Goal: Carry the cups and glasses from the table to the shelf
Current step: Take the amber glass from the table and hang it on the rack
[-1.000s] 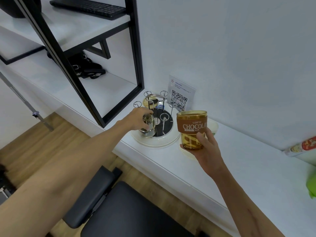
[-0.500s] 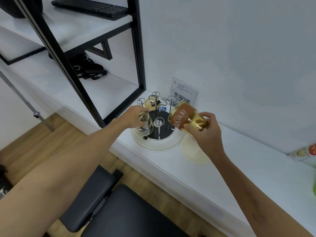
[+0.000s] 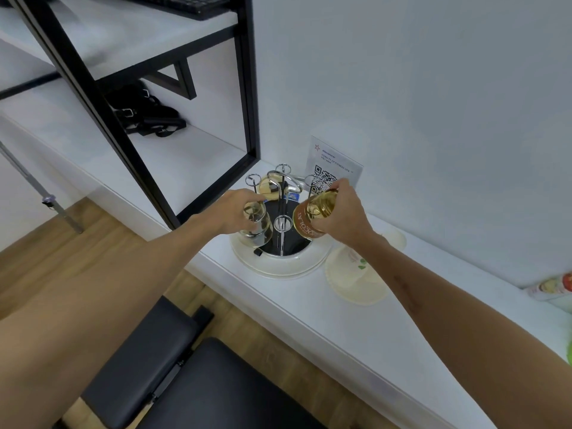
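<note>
A round cup rack [image 3: 280, 258] with chrome wire pegs stands on the white counter, beside the black shelf frame. My left hand [image 3: 230, 212] grips a clear glass [image 3: 257, 226], mouth down, over a peg on the rack's left side. My right hand [image 3: 342, 213] holds an amber glass [image 3: 311, 216] with a brown chocolate label, tipped mouth down toward the rack's right side. Another amber glass [image 3: 269, 188] hangs upside down at the rack's back.
A QR code sign [image 3: 332, 168] leans on the wall behind the rack. A cream coaster [image 3: 356, 278] lies to the right. A black bag [image 3: 148, 114] sits on the shelf [image 3: 185, 159] to the left; a black bench [image 3: 198, 379] stands below the counter.
My right hand has turned the amber labelled glass from upright to mouth down and brought it left over the rack. My left hand stays on the clear glass at its peg.
</note>
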